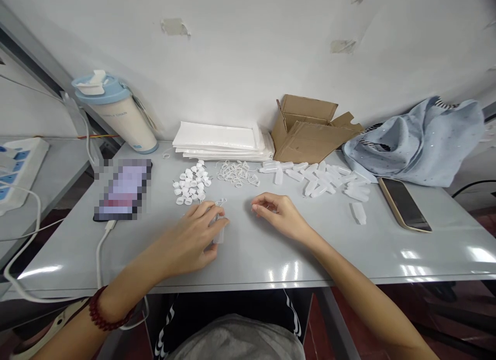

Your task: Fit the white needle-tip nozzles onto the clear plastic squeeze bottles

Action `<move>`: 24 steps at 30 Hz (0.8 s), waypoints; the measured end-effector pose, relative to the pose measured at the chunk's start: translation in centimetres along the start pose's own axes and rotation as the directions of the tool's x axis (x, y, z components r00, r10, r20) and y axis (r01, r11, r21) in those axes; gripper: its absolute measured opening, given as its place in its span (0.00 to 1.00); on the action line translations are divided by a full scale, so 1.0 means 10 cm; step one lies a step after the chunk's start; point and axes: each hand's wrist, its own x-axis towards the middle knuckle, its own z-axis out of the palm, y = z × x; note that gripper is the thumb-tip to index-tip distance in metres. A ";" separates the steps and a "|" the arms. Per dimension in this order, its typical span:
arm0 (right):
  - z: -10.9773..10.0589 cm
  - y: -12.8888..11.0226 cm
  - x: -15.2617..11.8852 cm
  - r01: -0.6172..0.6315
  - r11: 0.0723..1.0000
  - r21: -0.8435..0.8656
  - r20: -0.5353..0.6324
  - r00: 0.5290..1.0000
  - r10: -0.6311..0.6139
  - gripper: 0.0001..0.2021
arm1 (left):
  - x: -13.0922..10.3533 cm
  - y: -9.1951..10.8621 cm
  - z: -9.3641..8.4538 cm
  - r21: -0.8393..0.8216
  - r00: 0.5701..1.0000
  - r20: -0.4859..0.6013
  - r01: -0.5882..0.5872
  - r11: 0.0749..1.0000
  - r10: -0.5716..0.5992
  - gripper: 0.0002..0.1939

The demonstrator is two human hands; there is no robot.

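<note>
The left hand (199, 236) is curled around a translucent tube (219, 233) near the bench's (248, 264) front edge. The right hand (281, 213) is loosely pinched over the bench's middle; whether it grips anything cannot be told. White caps (192, 184) lie just beyond the left hand.

capitals I read as "CHAIN" on the cream bottle (123, 120) by the worktop's (240, 269) back left corner, letters before it unclear to me

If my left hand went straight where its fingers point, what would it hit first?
Your right hand, most likely: its curled fingers sit just across the bare tabletop, though relative height is unclear.
</note>
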 end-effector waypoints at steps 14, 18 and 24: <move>-0.01 0.00 -0.01 0.011 1.000 -0.016 -0.005 1.000 -0.011 0.07 | 0.00 0.00 0.00 0.031 1.000 0.012 -0.009 0.999 0.008 0.19; -0.01 -0.01 -0.01 0.011 1.000 -0.021 -0.010 1.000 -0.011 0.07 | -0.04 0.01 -0.02 0.010 1.000 0.004 -0.009 1.000 0.009 0.19; -0.08 0.00 0.00 0.040 0.998 -0.040 -0.060 0.997 -0.043 0.07 | 0.09 -0.04 -0.12 -0.107 0.998 -0.068 -0.012 0.994 0.005 0.19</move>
